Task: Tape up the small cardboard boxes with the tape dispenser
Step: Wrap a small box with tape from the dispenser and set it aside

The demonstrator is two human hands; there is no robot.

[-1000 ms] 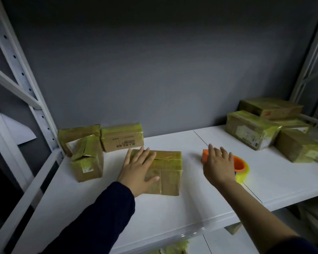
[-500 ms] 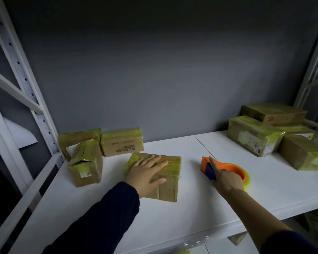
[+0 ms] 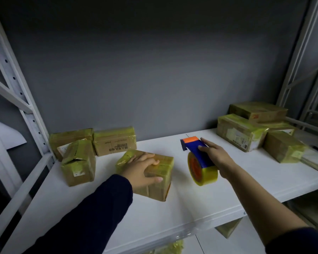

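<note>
A small cardboard box (image 3: pixel 160 178) wrapped in yellowish tape lies in the middle of the white shelf (image 3: pixel 173 213). My left hand (image 3: pixel 140 170) rests on its top, fingers curled over the far edge and thumb along the near side. To its right, my right hand (image 3: pixel 216 156) grips the tape dispenser (image 3: pixel 198 158) and holds it lifted above the shelf. The dispenser is blue with an orange front end, and its yellowish tape roll hangs below my hand.
Three taped boxes (image 3: pixel 79 162) stand at the back left by the rack upright (image 3: pixel 24 99). Several more boxes (image 3: pixel 240 132) are piled at the back right. A grey wall closes the back. Lower shelves hold further packages (image 3: pixel 228 229).
My right hand closed on the dispenser, then lifted and turned it upright off the shelf. My left hand moved further onto the middle box and the box turned a little.
</note>
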